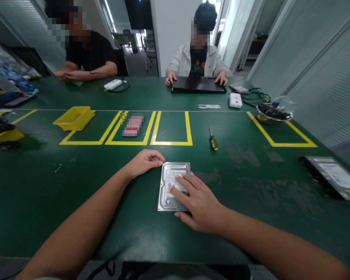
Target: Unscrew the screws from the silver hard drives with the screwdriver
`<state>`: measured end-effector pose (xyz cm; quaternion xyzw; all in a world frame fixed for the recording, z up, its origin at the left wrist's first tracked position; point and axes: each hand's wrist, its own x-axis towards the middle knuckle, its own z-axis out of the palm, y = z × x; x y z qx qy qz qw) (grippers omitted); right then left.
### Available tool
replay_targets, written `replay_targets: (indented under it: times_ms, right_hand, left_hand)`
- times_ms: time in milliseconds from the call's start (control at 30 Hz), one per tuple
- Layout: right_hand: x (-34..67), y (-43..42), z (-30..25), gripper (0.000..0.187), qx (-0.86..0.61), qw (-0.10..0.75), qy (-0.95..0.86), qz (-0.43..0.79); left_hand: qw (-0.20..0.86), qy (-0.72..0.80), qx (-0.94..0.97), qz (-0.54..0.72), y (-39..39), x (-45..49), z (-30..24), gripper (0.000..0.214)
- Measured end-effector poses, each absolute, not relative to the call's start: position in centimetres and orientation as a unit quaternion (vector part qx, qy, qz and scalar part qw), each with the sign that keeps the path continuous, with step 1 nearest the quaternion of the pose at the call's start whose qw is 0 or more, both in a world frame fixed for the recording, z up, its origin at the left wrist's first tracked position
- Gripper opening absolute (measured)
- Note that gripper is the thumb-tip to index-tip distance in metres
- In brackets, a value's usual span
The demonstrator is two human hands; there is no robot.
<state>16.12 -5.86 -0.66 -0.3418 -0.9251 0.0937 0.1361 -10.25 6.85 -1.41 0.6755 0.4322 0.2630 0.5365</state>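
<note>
A silver hard drive (169, 182) lies flat on the green table, label side up, just in front of me. My right hand (196, 202) rests on top of it with fingers spread flat over the label and lower right part. My left hand (144, 161) sits at the drive's upper left corner, fingers curled together, fingertips touching the drive's edge. Whether anything small is pinched in those fingers does not show.
A black and yellow screwdriver (213, 140) lies beyond the drive. A yellow bin (75, 118) and yellow tape boxes (171, 130) are further back. A second drive (335, 177) sits at right, a metal bowl (274, 113) behind it. Two people sit across the table, one at a laptop (197, 85).
</note>
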Motion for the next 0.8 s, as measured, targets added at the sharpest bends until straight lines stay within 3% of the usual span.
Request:
replay_targets:
  times_ms: [800]
  right_hand:
    - [16.03,-5.93,-0.79,0.065,-0.341,0.144,-0.924,0.094]
  left_hand:
    - [0.522,0.437,0.686,0.256,6.53,-10.07,-1.29,0.024]
